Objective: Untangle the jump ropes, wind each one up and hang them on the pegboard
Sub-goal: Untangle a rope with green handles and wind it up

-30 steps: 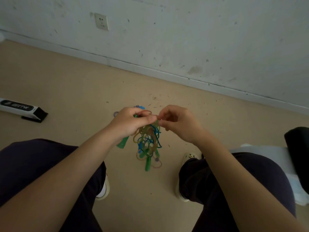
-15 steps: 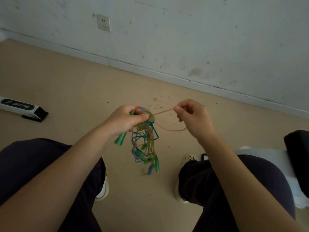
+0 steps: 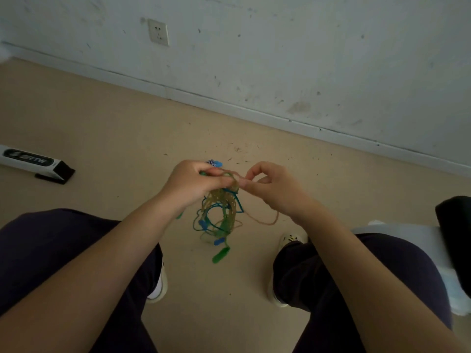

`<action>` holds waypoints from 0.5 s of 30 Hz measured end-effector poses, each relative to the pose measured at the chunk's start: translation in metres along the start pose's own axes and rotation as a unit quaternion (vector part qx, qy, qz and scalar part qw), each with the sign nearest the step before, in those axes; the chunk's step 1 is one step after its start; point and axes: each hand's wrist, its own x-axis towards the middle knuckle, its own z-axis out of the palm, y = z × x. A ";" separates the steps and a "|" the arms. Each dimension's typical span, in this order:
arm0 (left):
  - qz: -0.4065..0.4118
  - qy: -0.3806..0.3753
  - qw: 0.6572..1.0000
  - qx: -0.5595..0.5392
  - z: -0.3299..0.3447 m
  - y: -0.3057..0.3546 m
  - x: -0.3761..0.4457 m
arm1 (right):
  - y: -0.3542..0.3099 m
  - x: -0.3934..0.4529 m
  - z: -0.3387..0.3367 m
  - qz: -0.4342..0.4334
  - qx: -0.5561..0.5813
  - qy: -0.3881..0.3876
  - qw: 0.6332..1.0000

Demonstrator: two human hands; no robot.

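A tangle of thin jump ropes (image 3: pixel 221 215) in tan, blue and green hangs in the air between my knees. My left hand (image 3: pixel 193 184) grips the top of the bundle, fingers curled round it. My right hand (image 3: pixel 270 187) pinches a tan strand at the top of the knot, thumb and forefinger together. A loose loop of tan rope (image 3: pixel 265 221) sags under my right wrist. A green handle (image 3: pixel 221 254) dangles at the bottom, and small blue handles (image 3: pixel 204 224) show inside the tangle. No pegboard is in view.
I sit facing a white wall with a socket (image 3: pixel 158 35). The beige floor (image 3: pixel 102 128) has small bits of debris. A black and white box (image 3: pixel 33 164) lies at the left. A white seat edge with a dark object (image 3: pixel 453 225) is at the right.
My right hand, which had drawn a tan strand out to the right, has come back to the knot. The pulled strand now hangs slack below my right wrist.
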 end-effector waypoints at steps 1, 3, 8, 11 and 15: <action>0.003 0.011 1.000 -0.005 -0.004 -0.002 0.003 | 0.001 0.001 -0.003 0.003 -0.012 0.018 1.000; 0.014 0.028 0.999 0.005 -0.008 -0.004 0.007 | 0.001 0.001 -0.008 0.000 -0.023 0.037 0.999; -0.002 0.099 0.995 0.032 -0.021 0.002 0.010 | 0.005 0.002 -0.021 -0.045 -0.004 0.197 0.979; -0.038 0.164 0.986 -0.002 -0.035 0.001 0.014 | 0.013 0.000 -0.053 -0.039 0.075 0.357 0.930; -0.052 0.076 0.989 -0.112 -0.034 0.001 0.010 | 0.020 0.000 -0.065 -0.017 0.089 0.296 0.951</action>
